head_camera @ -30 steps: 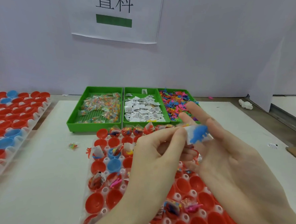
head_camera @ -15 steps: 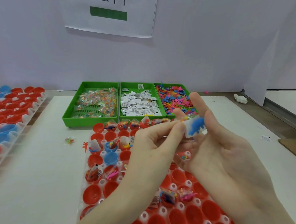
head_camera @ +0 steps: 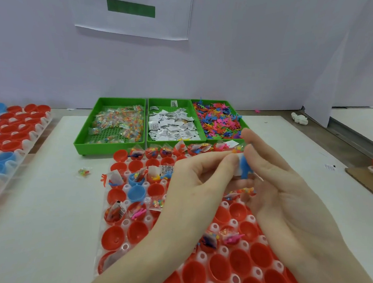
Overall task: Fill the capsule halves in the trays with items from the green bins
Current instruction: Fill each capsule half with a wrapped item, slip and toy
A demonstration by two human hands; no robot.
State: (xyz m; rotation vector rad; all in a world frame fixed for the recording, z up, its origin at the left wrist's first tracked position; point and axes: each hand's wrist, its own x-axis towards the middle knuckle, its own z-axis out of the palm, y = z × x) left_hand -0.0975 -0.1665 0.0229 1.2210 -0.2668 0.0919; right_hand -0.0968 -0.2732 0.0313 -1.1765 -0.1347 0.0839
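Capsule halves (head_camera: 219, 265) nearest the camera sit empty in the front rows of the tray (head_camera: 201, 256), directly under both raised hands, so the coming drop is, I judge, straight down rather than a reach. Above them the left hand (head_camera: 197, 181) has its fingers curled and its thumb pressed against a white slip and a blue toy figure (head_camera: 244, 168), pinching them against the fingers of the right hand (head_camera: 272, 184), which lies palm-up and relaxed with straight fingers, cradling a small packet of coloured beads (head_camera: 244, 191). Neither hand is clearly nearer an empty cup. Further back, filled halves line the tray's far row. Beyond it on the table (head_camera: 47, 220) stand three green bins (head_camera: 160, 120): bead packets, white slips, coloured figures. A second tray (head_camera: 10, 140) lies far left.
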